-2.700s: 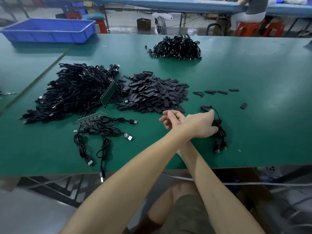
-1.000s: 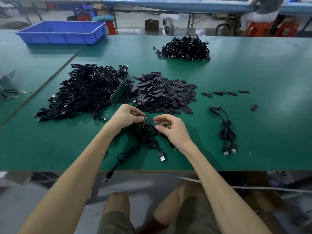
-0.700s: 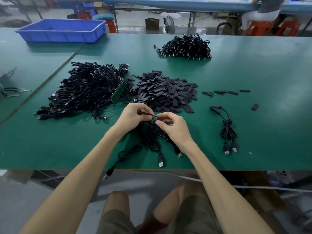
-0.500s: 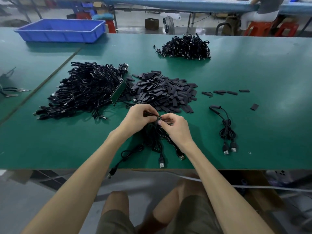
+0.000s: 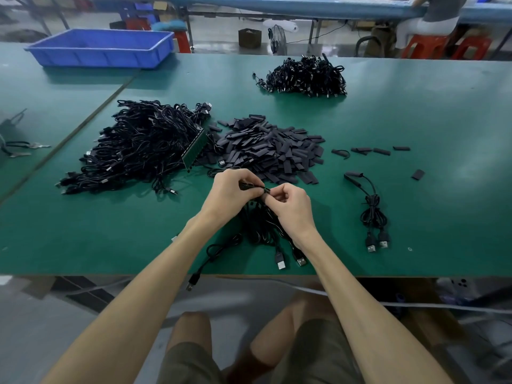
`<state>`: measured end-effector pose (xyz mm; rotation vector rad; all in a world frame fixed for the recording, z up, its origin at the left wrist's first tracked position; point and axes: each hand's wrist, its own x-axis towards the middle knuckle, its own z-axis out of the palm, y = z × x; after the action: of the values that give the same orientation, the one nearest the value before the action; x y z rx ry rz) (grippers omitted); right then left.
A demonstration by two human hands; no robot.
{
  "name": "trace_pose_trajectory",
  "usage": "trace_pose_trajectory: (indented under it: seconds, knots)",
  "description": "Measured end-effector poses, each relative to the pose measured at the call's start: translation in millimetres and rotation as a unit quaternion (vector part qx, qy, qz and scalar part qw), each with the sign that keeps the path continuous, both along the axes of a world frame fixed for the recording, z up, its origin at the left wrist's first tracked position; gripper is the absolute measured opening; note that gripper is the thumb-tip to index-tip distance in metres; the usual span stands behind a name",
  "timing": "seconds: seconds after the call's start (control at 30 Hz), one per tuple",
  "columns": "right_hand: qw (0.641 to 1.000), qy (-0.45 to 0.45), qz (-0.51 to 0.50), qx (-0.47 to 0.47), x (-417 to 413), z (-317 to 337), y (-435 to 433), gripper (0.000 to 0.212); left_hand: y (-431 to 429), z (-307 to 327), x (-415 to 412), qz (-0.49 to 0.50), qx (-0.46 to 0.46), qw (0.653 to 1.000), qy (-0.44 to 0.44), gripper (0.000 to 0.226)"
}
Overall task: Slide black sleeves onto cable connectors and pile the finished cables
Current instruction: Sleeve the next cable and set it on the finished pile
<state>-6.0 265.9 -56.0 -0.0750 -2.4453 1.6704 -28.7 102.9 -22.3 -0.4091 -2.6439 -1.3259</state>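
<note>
Both hands are meeting just above the green-topped work table [image 5: 415, 120]. The left hand [image 5: 230, 195] is pinching one end of a small dark connector strip [image 5: 253, 186], fingers curled round it. The right hand [image 5: 291, 207] is nipping the other end between thumb and forefinger, probably steadying it for separating or sleeving. Its thin black USB cables [image 5: 260, 225] are trailing underneath toward the table edge. The loose heap of flat black sleeves [image 5: 268, 151] is lying just beyond, within easy reach. Two sleeved-looking cables [image 5: 372, 209] are resting off right, kept apart from the heap.
</note>
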Motion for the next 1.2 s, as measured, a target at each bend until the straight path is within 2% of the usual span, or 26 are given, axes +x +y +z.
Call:
trace_pose_trajectory:
  seconds: [0.23,0.37,0.5,0.7,0.8,0.97,1.1,1.2]
  knots:
    - [0.999,0.005,0.005,-0.032,3,2,-1,0.009,3,-4,-5,0.027,0.030,0.999,-0.022,0.034]
    - [1.000,0.005,-0.009,-0.025,4,2,-3,0.009,10,-7,-2,0.042,0.018,0.999,0.001,0.021]
    - [1.000,0.009,-0.001,-0.023,5,1,-3,0.009,5,-6,-3,0.029,0.045,0.998,-0.015,0.026]
    - [1.000,0.002,-0.017,-0.009,4,2,-6,0.010,8,-4,-3,0.039,0.012,0.999,-0.004,0.020]
    - [0.997,-0.001,-0.048,-0.059,4,0,0,0.012,-2,-6,-4,0.073,0.012,0.997,-0.011,0.024]
    - [0.994,0.014,-0.018,-0.105,5,3,0,0.006,-36,-4,-5,0.111,0.029,0.993,-0.020,0.026]
    - [0.988,0.020,0.010,-0.154,8,6,0,0.005,-39,-3,-2,0.090,-0.005,0.996,-0.004,0.016]
    - [0.986,0.023,0.009,-0.162,9,6,0,0.006,-33,-5,0,0.045,-0.103,0.992,0.052,0.019]
